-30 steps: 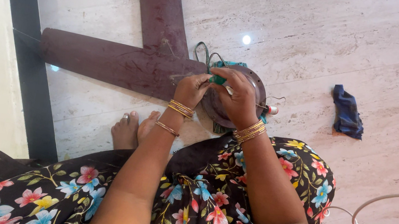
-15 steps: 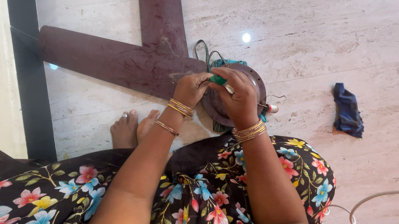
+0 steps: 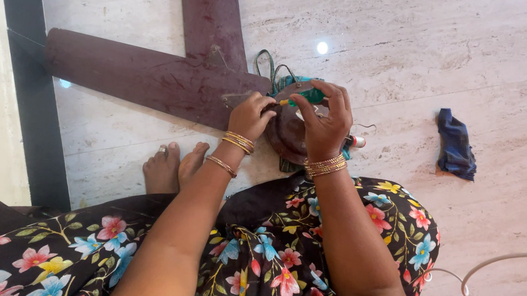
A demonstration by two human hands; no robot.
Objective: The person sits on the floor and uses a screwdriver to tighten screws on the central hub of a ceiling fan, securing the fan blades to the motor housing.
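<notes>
Your right hand [image 3: 326,119] curls over the top of the fan motor [image 3: 288,131], fingers closed around the green handle of a screwdriver [image 3: 307,96]. Its orange shaft points across toward your left hand [image 3: 251,115]. That hand is closed in a loose fist at the motor's left edge, where a blade bracket meets the housing. It seems to pinch or steady something small there; what it grips is hidden by the fingers.

The motor sits directly under both hands, on the floor [image 3: 398,42] in front of your knees, partly covered by your right palm. Two dark brown blades run out from it: the long blade [image 3: 146,77] reaches away past your left hand, and the upper blade [image 3: 210,1] runs up and beyond both hands. Green wires [image 3: 269,68] loop out just beyond the motor, above your fingers. A small red-and-white piece [image 3: 356,141] lies just to the right of your right wrist.

Judged from the grip, the step in hand is driving or loosening a screw at the blade bracket. The next move calls for keeping the tip seated in the screw head while the left hand holds the bracket steady.

Further out, a dark blue cloth [image 3: 455,144] lies well to the right of your right hand. A pale cable [image 3: 518,258] curves on the floor beside your right knee. Your bare feet [image 3: 173,167] rest just below your left wrist.
</notes>
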